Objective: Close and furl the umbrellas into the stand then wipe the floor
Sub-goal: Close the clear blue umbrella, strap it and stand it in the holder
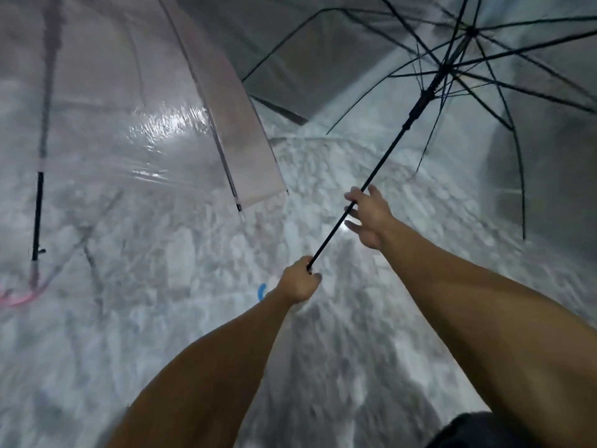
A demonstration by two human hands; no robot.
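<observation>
Clear plastic stretched over black ribs makes up the umbrella (484, 76) in hand, fully open and tipped away toward the upper right, its canopy facing outward and its ribs toward the person. Its black shaft (365, 195) slants down from the hub to the left hand (300, 281), which is curled tight round the lower end just above the handle; only a blue tip of the handle (261, 291) shows beside the wrist. That grip seems meant to steady the umbrella while the other hand works. The right hand (366, 218) sits higher up the shaft with fingers spread and loose, touching or just beside it but not clasping it, probably on its way up to the slider (420, 105) near the hub to pull it down and collapse the canopy.

Off to the left a second clear umbrella (129, 101) with a pinkish edge is open too, its dark shaft (38, 215) hanging upright over a pink handle (19, 299). Beneath everything lies a pale, glistening floor (355, 350), blurred, apparently wet. No stand is in view.
</observation>
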